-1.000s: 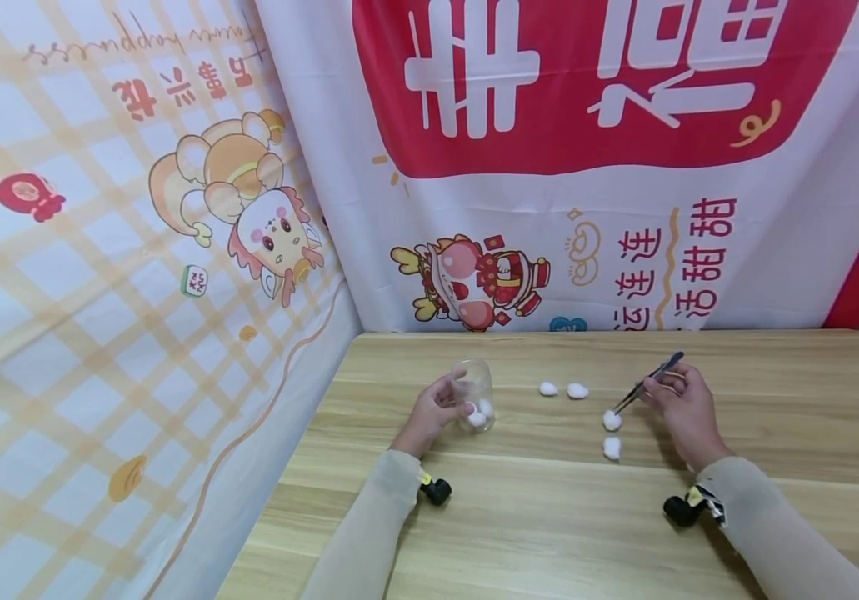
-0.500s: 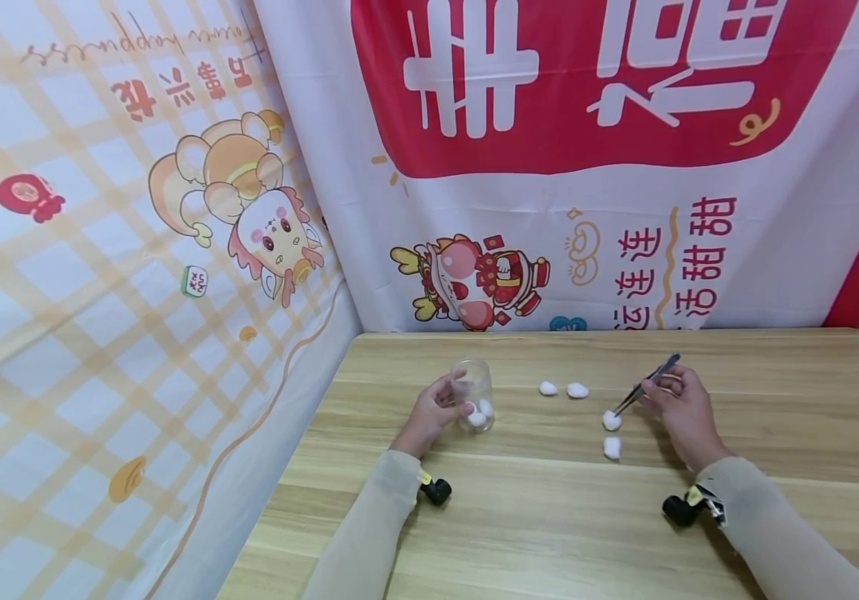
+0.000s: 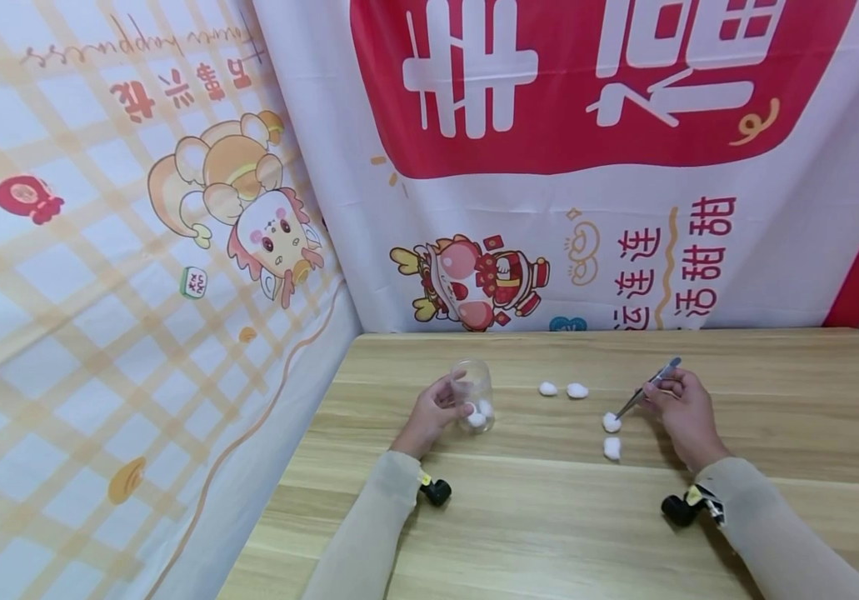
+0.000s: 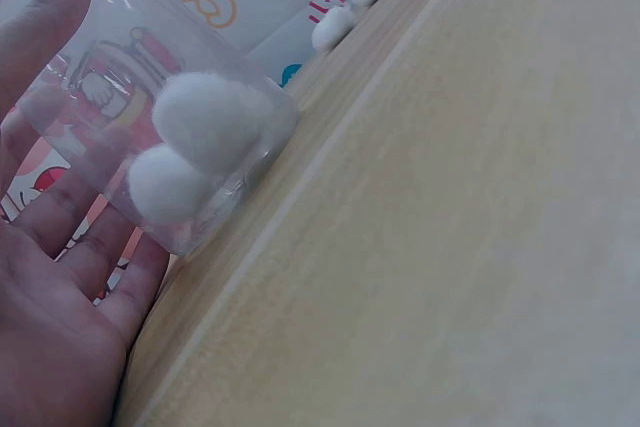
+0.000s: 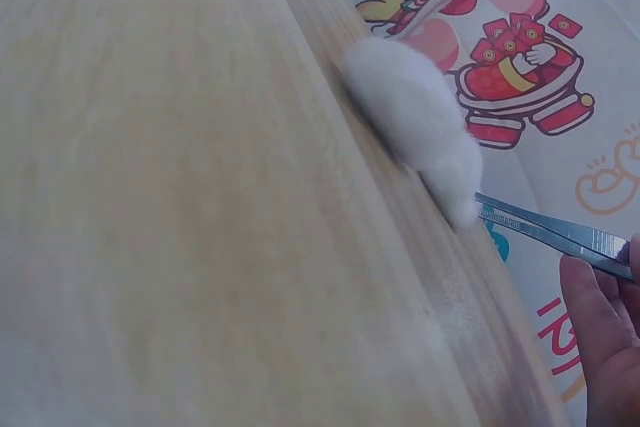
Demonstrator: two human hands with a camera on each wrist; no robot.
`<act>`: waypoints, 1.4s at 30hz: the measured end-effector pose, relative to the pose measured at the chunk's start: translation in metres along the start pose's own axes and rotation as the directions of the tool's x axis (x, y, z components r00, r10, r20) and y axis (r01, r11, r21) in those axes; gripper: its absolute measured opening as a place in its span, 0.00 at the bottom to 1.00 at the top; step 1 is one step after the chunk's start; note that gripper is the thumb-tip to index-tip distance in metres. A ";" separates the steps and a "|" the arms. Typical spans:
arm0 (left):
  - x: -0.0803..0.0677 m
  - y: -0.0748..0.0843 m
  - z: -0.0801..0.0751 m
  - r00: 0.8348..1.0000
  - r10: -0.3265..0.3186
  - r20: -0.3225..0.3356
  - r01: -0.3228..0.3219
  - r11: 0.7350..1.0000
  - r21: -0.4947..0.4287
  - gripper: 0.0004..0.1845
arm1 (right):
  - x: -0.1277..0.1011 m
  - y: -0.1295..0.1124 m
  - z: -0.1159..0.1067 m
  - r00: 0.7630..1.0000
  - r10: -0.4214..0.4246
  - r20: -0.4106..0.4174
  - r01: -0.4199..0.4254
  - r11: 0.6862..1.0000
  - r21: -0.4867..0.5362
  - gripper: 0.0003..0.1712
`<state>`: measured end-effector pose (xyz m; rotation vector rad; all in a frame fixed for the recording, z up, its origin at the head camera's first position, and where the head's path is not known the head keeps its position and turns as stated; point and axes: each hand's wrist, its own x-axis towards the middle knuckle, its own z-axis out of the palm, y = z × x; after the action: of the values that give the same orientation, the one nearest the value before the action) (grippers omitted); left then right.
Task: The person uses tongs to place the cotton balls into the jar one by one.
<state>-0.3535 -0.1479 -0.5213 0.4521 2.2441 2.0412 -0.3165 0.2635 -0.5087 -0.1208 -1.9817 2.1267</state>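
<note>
My left hand (image 3: 432,417) grips a clear plastic cup (image 3: 471,379) standing on the table, thumb and fingers around its side. White cotton balls (image 4: 205,122) lie at the bottom of the cup, seen through its wall. Between the thumb and fingers of my right hand (image 3: 686,414) are metal tweezers (image 3: 646,390), slanting down to the left. Their tips are right at a cotton ball (image 3: 611,422) on the table. In the right wrist view the tweezers (image 5: 560,235) reach behind the nearer cotton ball (image 5: 405,97), and their tips are hidden.
Just in front of the ball at the tweezers lies another cotton ball (image 3: 612,448). Two more, a left one (image 3: 547,388) and a right one (image 3: 577,391), lie farther back between the hands. Printed cloth (image 3: 474,200) hangs behind the wooden table (image 3: 519,533).
The tweezers' two arms have come closer together at the cotton ball, and their back end has dipped slightly. My left hand and the cup have stayed in place.
</note>
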 end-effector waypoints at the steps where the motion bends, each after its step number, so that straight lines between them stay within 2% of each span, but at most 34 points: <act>1: 0.000 0.000 0.000 1.000 -0.003 0.002 0.003 1.000 0.000 0.36 | 0.000 0.000 0.000 1.000 -0.005 -0.002 0.005 1.000 -0.004 0.14; 7: 0.000 0.004 -0.001 0.999 -0.030 0.021 0.030 1.000 -0.002 0.37 | -0.001 0.000 0.001 1.000 -0.004 -0.004 0.005 0.999 0.046 0.14; 14: 0.000 0.004 -0.003 0.998 -0.044 0.041 0.045 0.999 -0.009 0.37 | -0.001 -0.001 0.003 0.999 0.020 -0.031 -0.019 0.999 0.040 0.13; 22: -0.002 0.001 0.000 1.000 -0.013 0.000 0.013 1.000 0.020 0.36 | -0.002 -0.001 0.003 0.998 -0.001 -0.061 0.012 0.984 0.179 0.14; 29: -0.002 0.000 0.000 1.000 0.017 -0.005 -0.017 1.000 0.016 0.35 | -0.004 -0.006 0.003 0.997 0.008 -0.075 0.010 0.973 0.230 0.14; 39: -0.002 0.006 0.001 1.000 -0.004 0.003 0.004 1.000 0.016 0.36 | -0.003 -0.023 0.000 0.999 0.014 -0.041 -0.004 0.973 0.230 0.14; 42: 0.001 0.001 0.001 1.000 0.008 -0.004 -0.008 1.000 0.024 0.35 | -0.002 -0.027 0.000 0.999 0.001 -0.044 0.011 0.958 0.285 0.14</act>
<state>-0.3541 -0.1470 -0.5198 0.4599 2.2748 2.0229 -0.3120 0.2643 -0.4822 -0.1109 -1.6265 2.3573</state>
